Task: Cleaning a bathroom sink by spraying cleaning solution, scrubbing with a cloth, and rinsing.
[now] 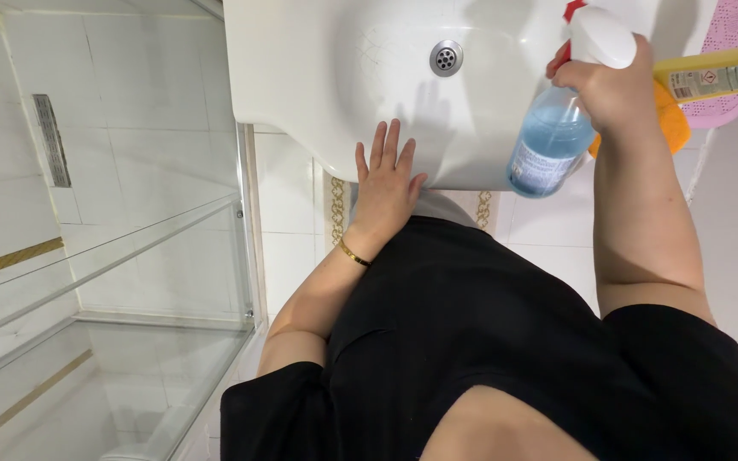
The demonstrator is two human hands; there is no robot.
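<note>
The right hand (612, 85), at two o'clock, grips a blue spray bottle (553, 141) with fingers wrapped around its neck, while the left hand (386, 183) lies flat, fingers spread, steadying on the white sink (301, 77) rim at six o'clock of the drain (446, 57).

I see the white ceramic basin (343, 60) wide open around its round metal drain (446, 57) — free passage there. My left hand (383, 183) lies flat on the front rim. On the right, my right hand (612, 85) with the clear blue-liquid spray bottle (553, 137) crowds the edge — a yellow bottle (719, 77) and pink perforated mat (732, 51) beyond. The glass shower panel (130, 282) walls off the left.
</note>
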